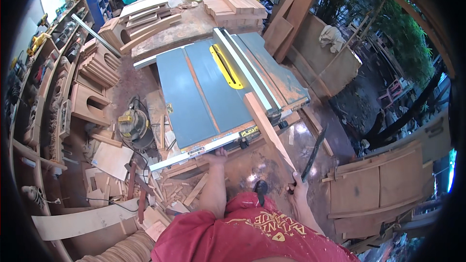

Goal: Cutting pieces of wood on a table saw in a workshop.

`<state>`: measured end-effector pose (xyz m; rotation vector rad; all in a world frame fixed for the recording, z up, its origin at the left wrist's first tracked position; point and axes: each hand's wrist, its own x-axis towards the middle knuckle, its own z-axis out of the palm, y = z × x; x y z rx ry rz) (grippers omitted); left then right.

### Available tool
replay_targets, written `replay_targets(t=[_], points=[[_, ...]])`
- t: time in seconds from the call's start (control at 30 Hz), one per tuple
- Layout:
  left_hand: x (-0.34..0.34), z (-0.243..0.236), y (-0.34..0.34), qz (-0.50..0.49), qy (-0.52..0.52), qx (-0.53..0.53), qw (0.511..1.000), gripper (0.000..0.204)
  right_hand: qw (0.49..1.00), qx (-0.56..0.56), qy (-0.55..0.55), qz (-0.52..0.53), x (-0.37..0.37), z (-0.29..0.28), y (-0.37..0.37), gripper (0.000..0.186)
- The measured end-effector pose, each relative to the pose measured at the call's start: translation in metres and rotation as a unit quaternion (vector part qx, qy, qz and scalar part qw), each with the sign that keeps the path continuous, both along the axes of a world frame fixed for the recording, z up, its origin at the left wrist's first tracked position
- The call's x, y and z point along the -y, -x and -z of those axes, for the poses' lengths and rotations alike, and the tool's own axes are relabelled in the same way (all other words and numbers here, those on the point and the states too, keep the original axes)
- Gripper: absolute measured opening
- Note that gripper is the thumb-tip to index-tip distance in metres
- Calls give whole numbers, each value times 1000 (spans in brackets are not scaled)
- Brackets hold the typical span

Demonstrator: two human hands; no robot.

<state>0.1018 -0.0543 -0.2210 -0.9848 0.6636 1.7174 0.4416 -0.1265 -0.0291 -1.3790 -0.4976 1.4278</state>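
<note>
In front of me stands a table saw [189, 85] with a grey-blue top, a yellow insert plate [226, 66] around the blade slot, and a long metal fence [247, 73] to the right of it. My right hand [299, 188] is closed around the near end of a long wooden board [269, 128]. The board's far end rests on the saw's front edge near the fence. A dark, thin stick [314, 156] rises from the same hand. My left hand [216, 156] is at the underside of the front rail [189, 154]; its fingers are partly hidden there.
Behind the saw, a workbench [165, 36] carries stacked boards [235, 7], and two people work at the far end. To the left are a shop vacuum [135, 122], arched wooden pieces [91, 103] and tool shelves. Wood offcuts [177, 184] litter the floor; panels [378, 184] lean at right.
</note>
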Motion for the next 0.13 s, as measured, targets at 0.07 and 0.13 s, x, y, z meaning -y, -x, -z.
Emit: replay_targets(t=[0.07,0.13], points=[[-4,-5,0,12,-15,-5,1000,101,1000,7,3,13,-3,1,1,26],[-1,6,-3,64,-40,-77,994,124,1000,7,-7,10,-4,3,2,24]])
